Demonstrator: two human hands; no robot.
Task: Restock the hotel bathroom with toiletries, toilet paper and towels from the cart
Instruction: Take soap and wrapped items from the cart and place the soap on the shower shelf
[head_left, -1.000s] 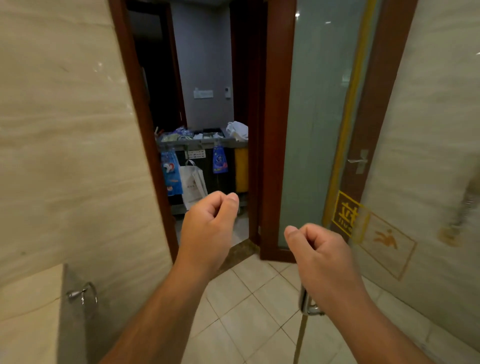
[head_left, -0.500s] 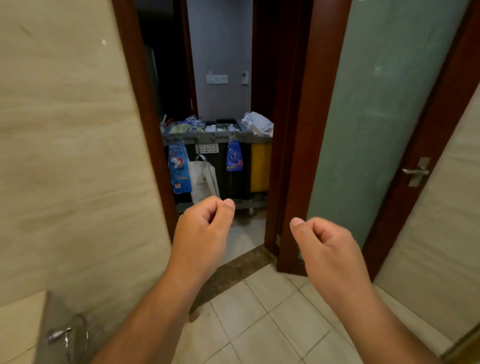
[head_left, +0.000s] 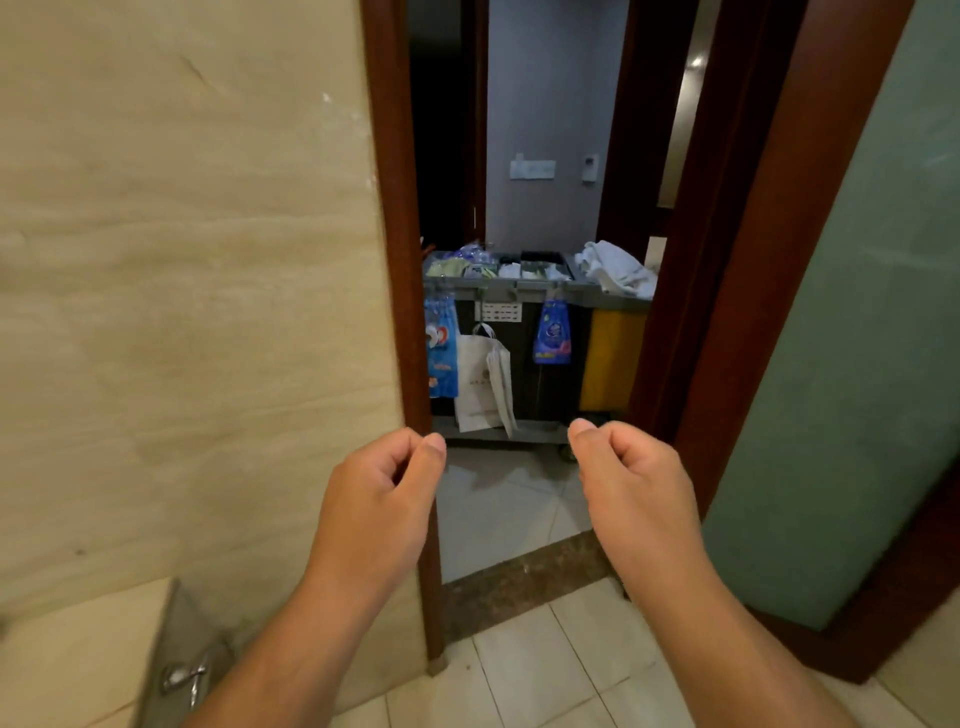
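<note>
The grey housekeeping cart (head_left: 519, 292) stands outside the bathroom doorway, straight ahead. Its top tray holds small toiletry items, and a pile of white towels (head_left: 615, 267) lies at its right end. A white paper bag (head_left: 480, 384) and blue pouches (head_left: 551, 332) hang on its front, with a yellow bag (head_left: 610, 364) at the right. My left hand (head_left: 384, 499) and my right hand (head_left: 631, 488) are raised in front of me, well short of the cart. Both have the fingers curled in and hold nothing.
The dark wooden door frame (head_left: 395, 208) borders the opening on the left. The frosted glass door (head_left: 857, 364) stands open at the right. A brown stone threshold (head_left: 519, 577) crosses the tiled floor. A beige counter (head_left: 78, 660) with a metal hook (head_left: 182, 675) sits at lower left.
The view has moved closer to the doorway and turned left, so the cart looks larger and more centred. Both hands stay curled and have drawn a little closer together.
</note>
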